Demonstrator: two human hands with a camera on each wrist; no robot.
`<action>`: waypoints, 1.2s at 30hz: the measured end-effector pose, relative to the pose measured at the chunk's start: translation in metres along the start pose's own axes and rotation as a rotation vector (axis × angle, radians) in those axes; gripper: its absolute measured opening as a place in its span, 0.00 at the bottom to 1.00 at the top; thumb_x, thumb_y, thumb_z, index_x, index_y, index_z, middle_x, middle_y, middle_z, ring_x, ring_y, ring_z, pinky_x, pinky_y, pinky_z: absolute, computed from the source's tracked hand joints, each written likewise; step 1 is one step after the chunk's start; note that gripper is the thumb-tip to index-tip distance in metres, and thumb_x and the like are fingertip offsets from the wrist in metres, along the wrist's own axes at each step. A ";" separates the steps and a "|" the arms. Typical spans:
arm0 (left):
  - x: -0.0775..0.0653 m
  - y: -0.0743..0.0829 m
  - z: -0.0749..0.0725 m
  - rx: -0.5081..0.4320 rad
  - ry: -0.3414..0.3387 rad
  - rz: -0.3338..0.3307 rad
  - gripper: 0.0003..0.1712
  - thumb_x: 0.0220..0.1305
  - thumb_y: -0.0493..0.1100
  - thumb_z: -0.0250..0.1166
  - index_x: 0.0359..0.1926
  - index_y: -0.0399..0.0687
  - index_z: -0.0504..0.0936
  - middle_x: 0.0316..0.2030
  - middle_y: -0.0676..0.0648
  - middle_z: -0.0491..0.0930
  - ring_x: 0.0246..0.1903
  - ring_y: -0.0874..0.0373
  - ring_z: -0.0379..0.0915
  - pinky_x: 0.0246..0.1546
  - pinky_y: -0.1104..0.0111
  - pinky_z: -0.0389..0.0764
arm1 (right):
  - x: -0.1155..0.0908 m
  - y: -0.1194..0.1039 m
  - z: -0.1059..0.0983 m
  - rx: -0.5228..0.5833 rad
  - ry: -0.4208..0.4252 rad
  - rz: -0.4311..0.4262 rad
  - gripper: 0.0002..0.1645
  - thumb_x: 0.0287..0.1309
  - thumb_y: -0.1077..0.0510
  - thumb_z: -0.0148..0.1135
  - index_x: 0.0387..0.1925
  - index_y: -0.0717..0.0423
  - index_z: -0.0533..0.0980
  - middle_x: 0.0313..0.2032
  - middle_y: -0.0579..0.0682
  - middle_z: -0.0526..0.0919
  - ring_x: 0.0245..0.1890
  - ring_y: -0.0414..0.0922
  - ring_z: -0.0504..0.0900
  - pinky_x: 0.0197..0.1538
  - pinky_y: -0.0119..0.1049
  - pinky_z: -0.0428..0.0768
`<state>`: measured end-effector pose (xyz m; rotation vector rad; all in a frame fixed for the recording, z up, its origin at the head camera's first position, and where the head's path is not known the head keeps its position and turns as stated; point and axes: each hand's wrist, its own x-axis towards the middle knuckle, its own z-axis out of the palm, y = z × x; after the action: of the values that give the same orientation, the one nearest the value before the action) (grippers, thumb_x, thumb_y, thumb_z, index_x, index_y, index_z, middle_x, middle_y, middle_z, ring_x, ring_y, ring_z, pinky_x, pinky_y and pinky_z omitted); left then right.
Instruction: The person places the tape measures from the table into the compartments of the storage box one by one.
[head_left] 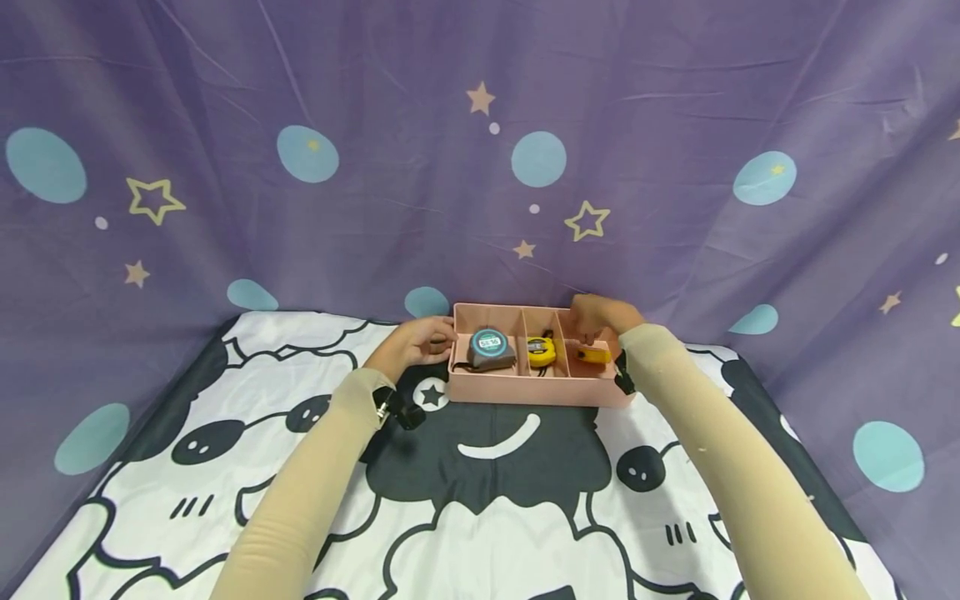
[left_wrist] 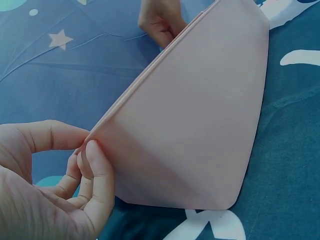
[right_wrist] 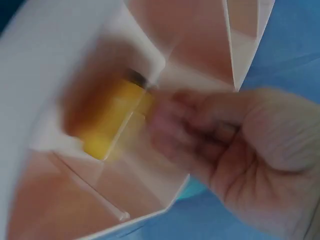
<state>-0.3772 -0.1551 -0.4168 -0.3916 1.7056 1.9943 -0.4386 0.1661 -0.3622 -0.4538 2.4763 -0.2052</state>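
A pink divided box (head_left: 540, 390) lies on the patterned cloth. Its left compartment holds a grey and teal tape measure (head_left: 491, 348); a yellow tape measure (head_left: 541, 352) is in the middle one. The right compartment contains a yellow, block-like thing with a dark end (right_wrist: 117, 117), blurred in the right wrist view. My left hand (left_wrist: 60, 175) pinches the box's left rim between thumb and index finger. Over the right compartment, my right hand (head_left: 600, 317) reaches down with bent fingers. Its fingertips are at the yellow thing's edge; blur hides whether they grip it.
A purple curtain (head_left: 420, 150) with stars and dots hangs right behind the box. The black and white cartoon cloth (head_left: 480, 533) spreads in front and to both sides. Thin upright dividers (head_left: 561, 346) separate the compartments.
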 end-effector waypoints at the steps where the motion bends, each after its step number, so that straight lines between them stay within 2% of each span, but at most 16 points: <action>1: 0.000 0.000 0.000 0.002 -0.001 0.003 0.39 0.65 0.30 0.58 0.75 0.49 0.59 0.35 0.50 0.72 0.28 0.63 0.71 0.27 0.77 0.79 | 0.000 0.000 -0.001 -0.010 0.011 -0.020 0.10 0.60 0.71 0.60 0.40 0.62 0.84 0.32 0.51 0.80 0.33 0.47 0.75 0.42 0.40 0.79; 3: -0.001 0.000 0.000 0.001 -0.002 0.009 0.39 0.64 0.29 0.58 0.75 0.48 0.59 0.35 0.50 0.72 0.29 0.63 0.71 0.27 0.77 0.79 | -0.001 -0.002 -0.002 -0.022 0.019 -0.038 0.14 0.59 0.71 0.59 0.44 0.62 0.84 0.39 0.54 0.85 0.37 0.48 0.80 0.51 0.43 0.84; 5: -0.001 0.001 0.000 0.000 -0.004 0.014 0.39 0.64 0.29 0.58 0.75 0.48 0.60 0.35 0.50 0.72 0.28 0.63 0.71 0.27 0.77 0.79 | -0.002 -0.003 -0.001 -0.029 -0.003 -0.035 0.18 0.58 0.70 0.60 0.50 0.59 0.84 0.49 0.55 0.85 0.46 0.50 0.83 0.60 0.48 0.83; 8: -0.001 0.001 0.001 0.005 -0.008 0.014 0.39 0.64 0.29 0.58 0.75 0.48 0.60 0.33 0.51 0.72 0.28 0.63 0.71 0.28 0.77 0.79 | -0.003 -0.004 0.001 -0.034 -0.014 -0.028 0.20 0.59 0.66 0.64 0.54 0.58 0.82 0.56 0.56 0.83 0.54 0.53 0.83 0.63 0.52 0.81; 14: 0.001 0.003 0.000 0.007 -0.005 0.010 0.37 0.64 0.30 0.58 0.73 0.48 0.61 0.36 0.50 0.72 0.28 0.63 0.71 0.28 0.76 0.79 | -0.005 -0.006 0.002 -0.048 0.005 0.008 0.18 0.62 0.56 0.70 0.52 0.55 0.82 0.54 0.55 0.82 0.55 0.58 0.81 0.60 0.54 0.82; 21: 0.003 0.003 -0.001 0.004 -0.005 0.001 0.38 0.65 0.30 0.58 0.74 0.49 0.61 0.36 0.50 0.72 0.28 0.63 0.71 0.28 0.76 0.79 | -0.004 -0.005 0.004 -0.053 -0.045 0.028 0.21 0.59 0.66 0.69 0.54 0.55 0.82 0.56 0.56 0.82 0.55 0.56 0.80 0.56 0.53 0.85; 27: 0.002 0.001 0.000 0.003 -0.014 -0.001 0.38 0.66 0.30 0.57 0.74 0.49 0.60 0.33 0.51 0.73 0.27 0.63 0.71 0.28 0.76 0.79 | -0.004 0.000 0.007 -0.111 -0.041 0.054 0.21 0.57 0.62 0.73 0.53 0.51 0.83 0.55 0.53 0.82 0.54 0.54 0.80 0.56 0.53 0.84; 31: 0.003 0.000 0.000 -0.006 -0.010 -0.007 0.36 0.65 0.30 0.58 0.73 0.49 0.61 0.33 0.51 0.73 0.28 0.63 0.71 0.28 0.76 0.79 | -0.004 0.001 0.010 -0.030 -0.049 0.126 0.21 0.56 0.61 0.73 0.53 0.53 0.82 0.56 0.56 0.80 0.54 0.57 0.81 0.51 0.51 0.87; 34: 0.003 0.000 -0.001 -0.009 -0.007 -0.012 0.31 0.65 0.29 0.58 0.67 0.50 0.65 0.32 0.51 0.73 0.28 0.63 0.71 0.28 0.76 0.79 | -0.003 0.001 0.011 0.044 -0.054 0.200 0.22 0.58 0.60 0.73 0.55 0.54 0.80 0.58 0.58 0.78 0.54 0.60 0.81 0.47 0.48 0.89; 36: 0.003 0.000 -0.001 -0.010 -0.011 -0.013 0.26 0.65 0.29 0.58 0.62 0.51 0.67 0.31 0.51 0.74 0.27 0.63 0.72 0.28 0.75 0.79 | -0.002 0.000 0.012 0.054 -0.063 0.237 0.23 0.59 0.58 0.72 0.56 0.55 0.79 0.59 0.60 0.77 0.54 0.60 0.81 0.47 0.46 0.89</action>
<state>-0.3800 -0.1556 -0.4181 -0.3939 1.6829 1.9934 -0.4301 0.1666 -0.3710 -0.1389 2.4309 -0.1580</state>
